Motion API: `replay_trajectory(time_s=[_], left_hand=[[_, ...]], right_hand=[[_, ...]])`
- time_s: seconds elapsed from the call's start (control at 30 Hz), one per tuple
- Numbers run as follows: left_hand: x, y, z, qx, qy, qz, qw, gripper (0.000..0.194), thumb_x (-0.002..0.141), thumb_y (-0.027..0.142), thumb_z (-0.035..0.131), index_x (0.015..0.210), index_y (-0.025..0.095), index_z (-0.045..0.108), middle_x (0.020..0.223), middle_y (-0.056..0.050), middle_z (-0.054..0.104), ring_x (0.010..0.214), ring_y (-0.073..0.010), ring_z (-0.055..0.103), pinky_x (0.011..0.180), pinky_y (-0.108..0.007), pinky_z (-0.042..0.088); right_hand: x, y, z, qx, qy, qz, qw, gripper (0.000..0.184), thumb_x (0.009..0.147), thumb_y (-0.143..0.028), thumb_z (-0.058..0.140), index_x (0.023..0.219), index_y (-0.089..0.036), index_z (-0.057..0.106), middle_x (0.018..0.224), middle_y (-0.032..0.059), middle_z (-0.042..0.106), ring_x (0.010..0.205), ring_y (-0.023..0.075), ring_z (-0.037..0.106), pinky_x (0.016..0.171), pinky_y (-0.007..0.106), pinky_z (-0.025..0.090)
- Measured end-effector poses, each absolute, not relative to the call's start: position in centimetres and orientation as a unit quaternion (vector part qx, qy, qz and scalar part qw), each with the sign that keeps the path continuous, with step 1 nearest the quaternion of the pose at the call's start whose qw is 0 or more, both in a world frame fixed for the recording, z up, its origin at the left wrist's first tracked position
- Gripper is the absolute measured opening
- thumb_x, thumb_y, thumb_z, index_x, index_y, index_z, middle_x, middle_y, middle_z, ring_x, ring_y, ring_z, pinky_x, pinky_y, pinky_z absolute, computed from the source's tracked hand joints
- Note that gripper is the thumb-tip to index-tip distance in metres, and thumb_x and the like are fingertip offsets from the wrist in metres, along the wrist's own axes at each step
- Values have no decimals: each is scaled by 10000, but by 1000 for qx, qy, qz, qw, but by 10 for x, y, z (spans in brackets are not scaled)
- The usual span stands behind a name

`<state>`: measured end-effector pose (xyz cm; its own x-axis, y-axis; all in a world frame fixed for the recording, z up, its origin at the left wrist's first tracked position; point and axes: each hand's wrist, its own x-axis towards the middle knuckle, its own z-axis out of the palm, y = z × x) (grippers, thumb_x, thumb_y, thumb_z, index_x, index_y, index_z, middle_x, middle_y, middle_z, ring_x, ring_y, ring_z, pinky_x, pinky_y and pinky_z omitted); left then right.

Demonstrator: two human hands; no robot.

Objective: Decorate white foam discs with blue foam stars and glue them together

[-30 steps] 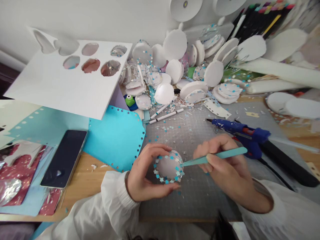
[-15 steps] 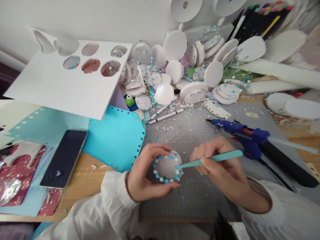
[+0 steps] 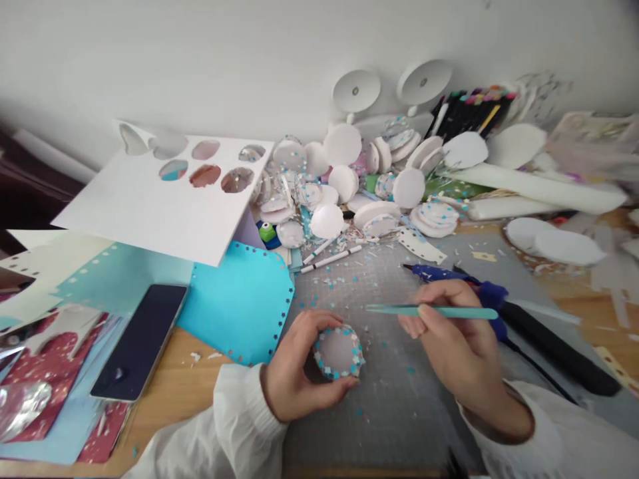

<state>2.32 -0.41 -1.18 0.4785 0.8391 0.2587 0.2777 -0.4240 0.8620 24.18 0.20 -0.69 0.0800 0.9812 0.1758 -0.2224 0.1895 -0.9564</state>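
My left hand (image 3: 294,369) is curled round a small white foam disc (image 3: 338,350) whose rim carries a ring of blue and white paper stars; it rests on the grey cutting mat (image 3: 399,399). My right hand (image 3: 452,339) pinches a pair of teal tweezers (image 3: 432,311), held level with the tip pointing left, lifted above and to the right of the disc. Small blue star punch-outs (image 3: 344,279) lie scattered on the mat beyond the disc.
A blue glue gun (image 3: 492,293) lies behind my right hand. A heap of white foam discs (image 3: 359,173) fills the back. Left are a white board with round holes (image 3: 170,199), blue punched paper (image 3: 239,299), a phone (image 3: 142,339), two white pens (image 3: 332,258).
The tweezers' tip has come off the disc's rim and risen up and to the right. The head has tilted up, so everything sits lower in view. The left hand keeps its hold.
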Motion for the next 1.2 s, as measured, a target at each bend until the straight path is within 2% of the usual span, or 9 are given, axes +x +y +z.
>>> replay_trajectory(time_s=[0.17, 0.37, 0.5, 0.63, 0.77, 0.97, 1.2], left_hand=[[22, -3, -16, 776, 382, 326, 381, 567, 697, 331, 741, 1185, 182, 495, 1122, -123, 583, 1050, -275, 560, 900, -418, 463], [20, -5, -11, 774, 367, 345, 382, 693, 671, 432, 761, 1250, 180, 474, 1206, -150, 566, 1123, -310, 539, 955, -463, 432], [16, -13, 2, 744, 388, 403, 365, 451, 779, 358, 681, 1170, 185, 537, 1168, -130, 597, 1109, -275, 554, 954, -427, 433], [11, -23, 21, 678, 441, 473, 350, 218, 865, 312, 598, 1041, 184, 604, 972, -82, 633, 909, -203, 590, 815, -326, 474], [10, -31, 41, 622, 465, 493, 392, 169, 876, 320, 594, 964, 183, 639, 847, -49, 615, 778, -162, 563, 706, -274, 464], [17, -42, 55, 650, 415, 477, 421, 175, 851, 335, 628, 939, 188, 664, 854, -61, 615, 812, -182, 552, 733, -308, 451], [17, -55, 58, 652, 382, 463, 464, 81, 861, 246, 616, 811, 185, 629, 773, -40, 582, 779, -170, 552, 698, -289, 433]], right_hand=[[240, 9, -13, -406, -489, 462, 619, 66, 890, -259, 568, 948, -262, 536, 641, -34, 516, 593, 138, 502, 587, 306, 410], [239, 17, -13, -436, -517, 402, 618, 104, 874, -284, 598, 927, -223, 533, 649, -36, 547, 612, 118, 538, 607, 266, 447], [239, 14, -8, -426, -532, 379, 626, 108, 865, -288, 605, 923, -219, 545, 671, -27, 568, 621, 123, 566, 609, 269, 469], [236, -2, 3, -375, -548, 397, 633, 89, 863, -226, 603, 941, -231, 562, 781, -4, 584, 658, 132, 588, 629, 290, 483], [229, -25, 19, -313, -591, 422, 612, 113, 865, -148, 574, 940, -232, 580, 782, 20, 586, 696, 157, 589, 623, 306, 492], [226, -52, 33, -270, -640, 439, 570, 226, 847, -78, 547, 977, -260, 575, 786, 26, 591, 723, 168, 584, 614, 303, 492], [230, -70, 24, -246, -692, 442, 515, 292, 826, -72, 537, 1030, -280, 550, 801, 29, 583, 728, 177, 574, 627, 321, 483]])
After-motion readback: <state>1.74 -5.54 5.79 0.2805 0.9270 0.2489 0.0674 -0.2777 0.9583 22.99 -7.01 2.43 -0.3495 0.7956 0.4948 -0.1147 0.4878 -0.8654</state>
